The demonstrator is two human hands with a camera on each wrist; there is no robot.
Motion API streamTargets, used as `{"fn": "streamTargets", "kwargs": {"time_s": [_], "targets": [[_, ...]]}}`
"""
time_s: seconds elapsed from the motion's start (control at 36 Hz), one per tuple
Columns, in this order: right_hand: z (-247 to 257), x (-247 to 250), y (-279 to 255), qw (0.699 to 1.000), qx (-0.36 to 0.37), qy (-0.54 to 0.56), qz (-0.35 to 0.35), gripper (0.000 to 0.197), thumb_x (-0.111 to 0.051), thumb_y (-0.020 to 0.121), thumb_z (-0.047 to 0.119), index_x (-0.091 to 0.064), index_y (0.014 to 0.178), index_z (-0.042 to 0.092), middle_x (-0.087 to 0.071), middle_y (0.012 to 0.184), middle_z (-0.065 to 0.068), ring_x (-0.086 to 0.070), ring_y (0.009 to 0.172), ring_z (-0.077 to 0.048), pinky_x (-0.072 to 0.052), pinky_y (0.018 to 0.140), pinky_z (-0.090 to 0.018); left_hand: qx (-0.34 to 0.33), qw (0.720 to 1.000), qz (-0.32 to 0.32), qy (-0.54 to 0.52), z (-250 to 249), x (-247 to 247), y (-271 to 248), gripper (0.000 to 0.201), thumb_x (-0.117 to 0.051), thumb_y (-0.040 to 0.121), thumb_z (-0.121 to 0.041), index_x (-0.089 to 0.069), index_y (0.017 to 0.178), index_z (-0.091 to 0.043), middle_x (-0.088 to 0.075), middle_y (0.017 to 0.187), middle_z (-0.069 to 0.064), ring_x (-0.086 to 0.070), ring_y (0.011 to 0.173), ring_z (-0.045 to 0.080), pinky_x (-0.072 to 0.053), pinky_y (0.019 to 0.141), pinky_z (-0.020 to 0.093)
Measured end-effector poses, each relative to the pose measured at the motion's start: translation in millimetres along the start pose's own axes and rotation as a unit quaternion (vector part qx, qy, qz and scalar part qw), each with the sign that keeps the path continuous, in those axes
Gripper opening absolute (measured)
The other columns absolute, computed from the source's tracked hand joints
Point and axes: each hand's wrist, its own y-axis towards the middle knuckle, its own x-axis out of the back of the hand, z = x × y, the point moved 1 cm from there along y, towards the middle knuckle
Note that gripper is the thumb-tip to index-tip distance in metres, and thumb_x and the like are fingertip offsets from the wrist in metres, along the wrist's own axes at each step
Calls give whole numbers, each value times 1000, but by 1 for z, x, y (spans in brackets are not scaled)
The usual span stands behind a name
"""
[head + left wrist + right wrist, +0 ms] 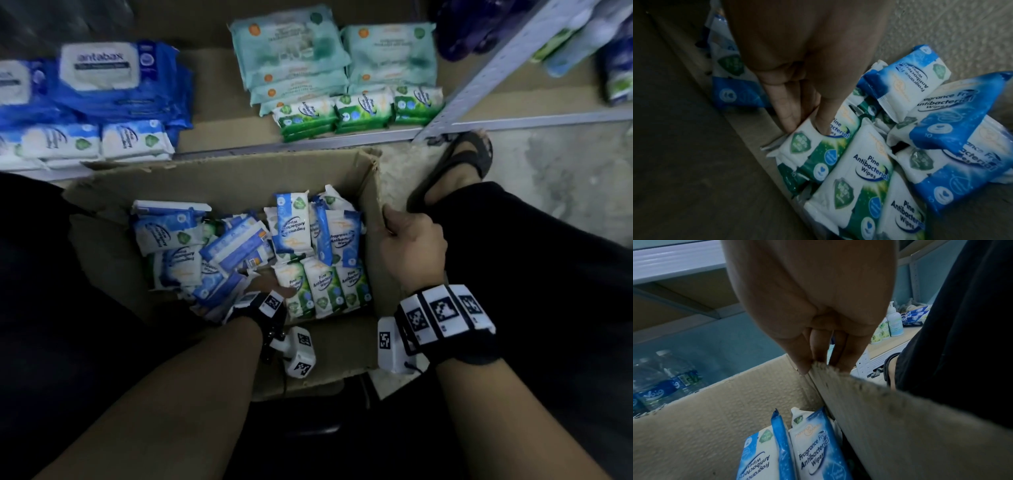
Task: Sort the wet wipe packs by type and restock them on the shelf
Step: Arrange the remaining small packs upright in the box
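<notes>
Looking down from the head view, the shelf [219, 102] already carries sorted groups: large blue packs [99, 78] at the left with small blue-and-white packs in front, pale green packs [291, 51] behind a row of small green pine packs [359, 108]. The cardboard box [113, 240] on the floor still holds a loose heap of blue fragrance-free packs [291, 226] and three pine packs [325, 287], so I judge the restocking well begun but far from finished.

From the left wrist view, the left hand [797, 65] reaches into the box, fingers [789, 116] curled down and pinching the top edge of one pine pack [818, 146]; it is not yet lifted.

From the right wrist view, the right hand [818, 313] grips the box's torn side wall [890, 410] between thumb and fingers, steadying it.
</notes>
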Motion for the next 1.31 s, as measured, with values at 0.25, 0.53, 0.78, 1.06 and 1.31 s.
{"fn": "streamTargets", "kwargs": {"time_s": [0.25,0.53,0.78,1.06,1.31], "targets": [[3,0,-4,1000,-21,1,-16,32,-61,93,38,-66,124,37,-70,114,-7,-61,107,-36,-52,93,-39,18,998,61,-21,-7,8,-12,65,-76,85,-22,-48,142,-7,-50,144,11,-51,128,32,-46,101,36],[21,3,-16,992,53,31,-107,26,-61,92,28,-70,116,23,-71,98,-18,-62,95,-41,-51,75,-38,-79,994,-69,35,-24,48,-40,64,-67,91,-39,-46,144,-12,-35,155,4,-33,142,23,-30,111,31],[72,-33,-29,986,164,21,7,23,-61,92,18,-71,113,18,-72,107,-6,-66,98,-25,-48,82,-28,-112,981,-150,-45,-5,93,-60,51,-79,81,-28,-59,125,-11,-61,128,10,-58,116,27,-47,101,41],[96,-113,-19,946,192,-104,239,32,-59,95,25,-61,125,15,-66,120,-7,-62,105,-26,-50,89,-33,-82,955,-282,-44,30,141,-51,45,-77,76,-19,-65,118,-10,-59,128,13,-57,116,29,-46,94,31],[129,-176,20,900,226,-186,322,53,-63,90,28,-46,137,14,-59,124,-12,-60,105,-33,-53,84,-42,-14,953,-273,-131,49,152,-25,49,-80,75,-30,-58,114,-11,-57,125,14,-59,110,32,-50,90,34]]}}
